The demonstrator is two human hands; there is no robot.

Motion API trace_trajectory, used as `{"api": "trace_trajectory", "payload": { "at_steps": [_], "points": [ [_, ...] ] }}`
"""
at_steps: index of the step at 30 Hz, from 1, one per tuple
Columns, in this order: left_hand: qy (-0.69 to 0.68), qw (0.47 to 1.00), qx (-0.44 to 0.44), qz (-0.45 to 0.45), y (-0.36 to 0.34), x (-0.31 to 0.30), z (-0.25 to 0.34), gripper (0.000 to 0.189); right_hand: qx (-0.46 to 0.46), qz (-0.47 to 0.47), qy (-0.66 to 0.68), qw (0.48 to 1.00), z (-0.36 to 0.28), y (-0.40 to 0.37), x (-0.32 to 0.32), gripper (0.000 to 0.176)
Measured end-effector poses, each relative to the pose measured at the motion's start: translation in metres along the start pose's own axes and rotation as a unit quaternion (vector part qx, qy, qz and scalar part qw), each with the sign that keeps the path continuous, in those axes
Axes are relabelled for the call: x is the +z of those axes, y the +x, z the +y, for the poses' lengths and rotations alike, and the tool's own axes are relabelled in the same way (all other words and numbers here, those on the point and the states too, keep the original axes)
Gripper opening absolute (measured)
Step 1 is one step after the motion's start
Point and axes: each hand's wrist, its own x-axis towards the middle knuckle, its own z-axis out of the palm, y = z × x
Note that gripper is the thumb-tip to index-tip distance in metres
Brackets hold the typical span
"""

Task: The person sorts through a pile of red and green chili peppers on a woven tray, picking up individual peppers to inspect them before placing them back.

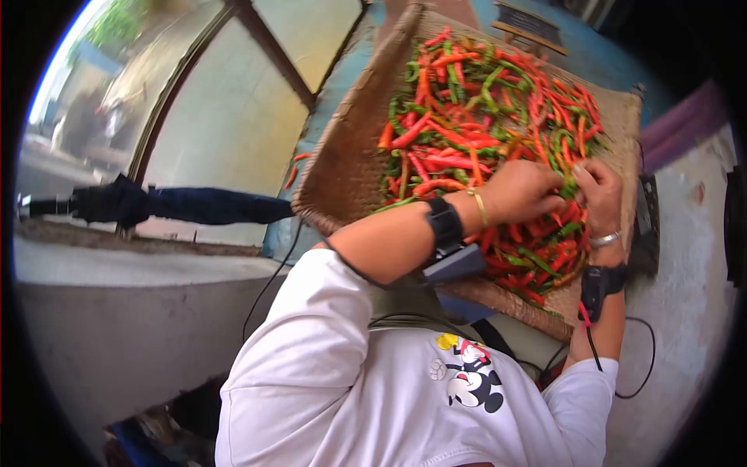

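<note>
Left hand (525,191), right hand (601,189) | fingers curled at green chili (569,187), grip unclear | risk: hard tug could flick chilies (480,143) over basket (339,167) rim

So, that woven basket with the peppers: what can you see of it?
The basket is broad, shallow and roughly four-cornered, tan to brown, woven from flat strips that look like bamboo, with raised sides. It lies open side up in front of the person. Red and green peppers cover much of its floor, with bare weave at the left and right. The left hand and right hand are at the peppers toward its right side; what supports it is mostly hidden.
</note>
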Motion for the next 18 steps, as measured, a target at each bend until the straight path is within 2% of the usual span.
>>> {"api": "trace_trajectory", "payload": {
  "at_steps": [4, 7, 8, 10, 11, 13, 14, 16, 17, 18],
  "points": [
    [0.029, 0.992, -0.116, -0.031, -0.001, 0.009, 0.000, 0.022, -0.010, -0.007, -0.032, 0.999, 0.033, 0.010, -0.008, 0.012],
    [0.020, 0.991, -0.128, -0.045, -0.001, 0.003, 0.005, 0.021, -0.022, 0.009, -0.056, 0.998, 0.035, 0.013, -0.011, 0.016],
    [0.032, 0.992, -0.120, -0.038, 0.001, 0.006, 0.003, 0.020, -0.030, 0.012, -0.027, 0.999, 0.043, 0.016, -0.019, 0.015],
    [0.026, 0.994, -0.108, -0.005, 0.002, 0.011, 0.003, 0.018, -0.036, -0.002, 0.171, 0.985, 0.042, 0.020, -0.018, 0.012],
    [0.024, 0.993, -0.112, -0.002, 0.002, 0.008, 0.006, 0.017, 0.000, 0.049, 0.223, 0.974, 0.034, 0.019, -0.013, 0.016],
    [-0.035, 0.993, -0.095, 0.065, -0.001, -0.007, 0.013, 0.016, 0.018, -0.075, 0.347, 0.935, 0.030, 0.027, -0.015, 0.020],
    [-0.041, 0.992, -0.099, 0.072, -0.001, -0.007, 0.013, 0.016, 0.023, -0.079, 0.340, 0.937, 0.032, 0.032, -0.020, 0.020],
    [-0.043, 0.988, -0.098, 0.108, 0.004, -0.007, 0.011, 0.018, 0.030, -0.151, 0.439, 0.885, 0.031, 0.041, -0.024, 0.024],
    [-0.045, 0.987, -0.101, 0.112, 0.004, -0.010, 0.011, 0.018, 0.033, -0.155, 0.436, 0.886, 0.029, 0.043, -0.022, 0.024],
    [-0.056, 0.986, -0.109, 0.113, 0.003, -0.013, 0.011, 0.019, 0.027, -0.115, 0.411, 0.904, 0.024, 0.041, -0.018, 0.026]
  ]
}}
